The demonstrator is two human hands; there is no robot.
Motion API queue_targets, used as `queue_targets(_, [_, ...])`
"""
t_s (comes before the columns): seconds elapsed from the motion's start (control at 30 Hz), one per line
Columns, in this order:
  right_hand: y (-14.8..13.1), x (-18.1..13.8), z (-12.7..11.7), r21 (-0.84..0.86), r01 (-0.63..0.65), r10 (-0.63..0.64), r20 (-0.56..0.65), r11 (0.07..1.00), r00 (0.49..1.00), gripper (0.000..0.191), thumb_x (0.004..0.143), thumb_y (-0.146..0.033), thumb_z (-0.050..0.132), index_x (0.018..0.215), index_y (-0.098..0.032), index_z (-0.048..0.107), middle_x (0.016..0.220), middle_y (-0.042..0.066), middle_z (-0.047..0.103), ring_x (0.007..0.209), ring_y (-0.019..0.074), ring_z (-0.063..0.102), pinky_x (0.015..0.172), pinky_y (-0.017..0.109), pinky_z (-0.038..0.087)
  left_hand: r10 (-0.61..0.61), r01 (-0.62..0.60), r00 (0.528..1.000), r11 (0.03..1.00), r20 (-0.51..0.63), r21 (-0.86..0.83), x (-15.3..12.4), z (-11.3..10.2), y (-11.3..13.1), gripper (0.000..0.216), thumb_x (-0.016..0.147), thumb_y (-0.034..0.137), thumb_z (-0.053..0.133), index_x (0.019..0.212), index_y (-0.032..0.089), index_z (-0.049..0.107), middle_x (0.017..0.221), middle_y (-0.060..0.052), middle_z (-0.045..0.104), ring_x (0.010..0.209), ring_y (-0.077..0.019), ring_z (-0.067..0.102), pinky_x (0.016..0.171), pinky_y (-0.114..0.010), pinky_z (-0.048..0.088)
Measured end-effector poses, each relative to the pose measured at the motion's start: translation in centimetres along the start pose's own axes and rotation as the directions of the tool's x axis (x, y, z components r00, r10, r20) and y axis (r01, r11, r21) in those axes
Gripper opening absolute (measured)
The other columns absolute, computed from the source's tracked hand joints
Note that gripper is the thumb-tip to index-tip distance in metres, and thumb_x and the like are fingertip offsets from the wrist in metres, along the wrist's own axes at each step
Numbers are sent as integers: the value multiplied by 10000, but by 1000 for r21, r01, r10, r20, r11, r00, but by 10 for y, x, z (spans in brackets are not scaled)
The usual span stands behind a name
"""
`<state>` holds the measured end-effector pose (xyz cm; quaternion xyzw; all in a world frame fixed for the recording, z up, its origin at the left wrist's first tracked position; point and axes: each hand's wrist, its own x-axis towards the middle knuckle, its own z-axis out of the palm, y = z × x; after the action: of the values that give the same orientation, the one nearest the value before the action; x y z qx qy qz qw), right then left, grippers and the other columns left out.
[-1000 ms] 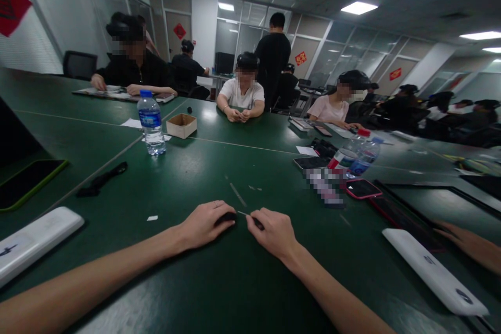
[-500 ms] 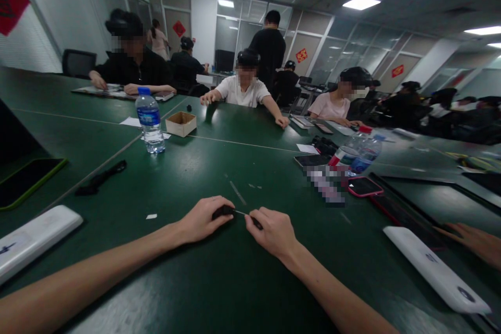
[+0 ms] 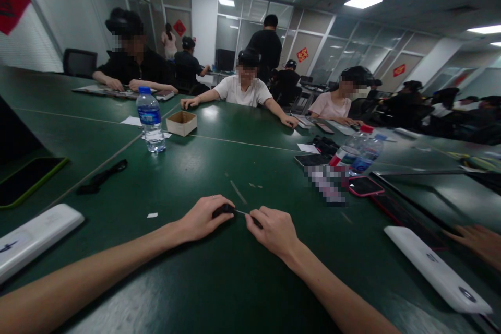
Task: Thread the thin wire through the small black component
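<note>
My left hand point(image 3: 203, 217) rests on the green table point(image 3: 219, 282), its fingers curled around a small black object point(image 3: 224, 210). My right hand point(image 3: 274, 229) sits just to its right, fingers pinched on another small dark piece point(image 3: 256, 221). A thin pale strip point(image 3: 241, 212) runs between the two hands. What exactly these pieces are is too small to make out.
A water bottle point(image 3: 150, 120) and a small cardboard box point(image 3: 181, 123) stand at the back left. Phones point(image 3: 363, 186) and bottles point(image 3: 358, 148) lie at the right. White cases point(image 3: 436, 269) flank me, the other white case point(image 3: 35, 237) at left. A black strap point(image 3: 102, 176) lies left. Several people sit opposite; another person's hand point(image 3: 479, 242) is at the right.
My hands have stayed almost still, shifting slightly. The person in white opposite has spread both arms out across the table.
</note>
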<state>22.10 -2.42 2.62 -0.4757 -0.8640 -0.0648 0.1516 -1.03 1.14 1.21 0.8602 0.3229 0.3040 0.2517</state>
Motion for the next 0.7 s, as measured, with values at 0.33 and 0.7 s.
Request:
queue_targets(0.33, [1,-4,3,-57,48,-48,-7,997,999,351,948,-348,394,831,-180,679,708,14,615,553,70,483,520,209,286,49,-49,999,999,23,14,-2,4,-9,192,888,252,580,1068,194,611,942,-33,645,841,-151,600,753,-271,471])
queue_targets(0.7, [6,-6,-1,-46,152,-156,-133,987,979,284,934,-294,441,840,-184,685,684,9,624,564,77,497,550,210,318,37,-38,999,999,32,14,-2,4,-8,189,899,264,560,1058,174,605,954,-48,672,867,-165,625,771,-283,478])
